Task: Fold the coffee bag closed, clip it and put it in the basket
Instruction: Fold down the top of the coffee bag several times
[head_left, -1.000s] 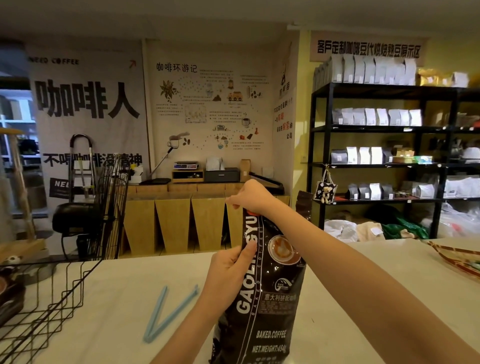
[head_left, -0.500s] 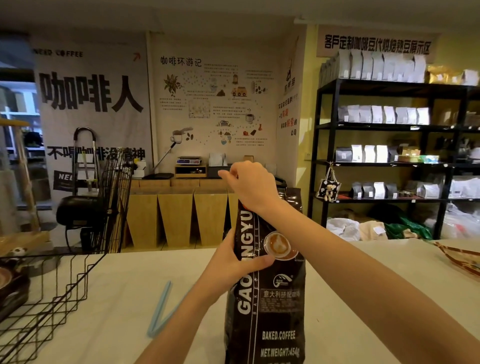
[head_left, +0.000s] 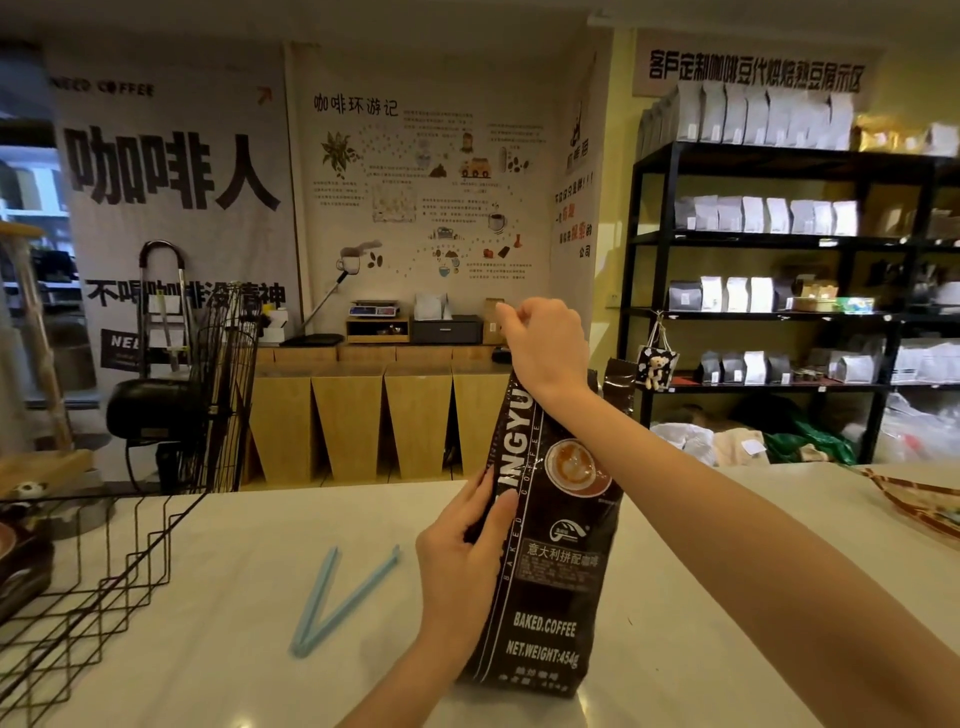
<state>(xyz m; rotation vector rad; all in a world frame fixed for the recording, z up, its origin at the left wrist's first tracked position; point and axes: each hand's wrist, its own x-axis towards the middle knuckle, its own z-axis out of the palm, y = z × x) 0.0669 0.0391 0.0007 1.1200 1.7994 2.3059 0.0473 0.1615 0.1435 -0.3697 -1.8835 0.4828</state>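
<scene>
A tall black glossy coffee bag (head_left: 550, 561) printed with white lettering and a picture of a latte cup stands upright on the pale white surface (head_left: 218, 613), in the middle of the view and close to the person. Both hands are on it. The right hand (head_left: 543, 345) is curled closed over the very top of the bag, pinching the top edge from above, with the forearm reaching in from the lower right and crossing in front of the bag's upper right corner. The left hand (head_left: 465, 566) holds the bag's left edge about halfway up, thumb pressed on the printed front and fingers wrapped round the side, so the bag sits between the two hands, one high and one low.

A light blue plastic sealing clip (head_left: 340, 597) lies open in a V shape on the surface, just left of the left hand and not touching it or the bag. Farther left, at the edge of the surface, stands a black wire basket (head_left: 98, 566) with a zigzag mesh wall, well apart from the bag.
</scene>
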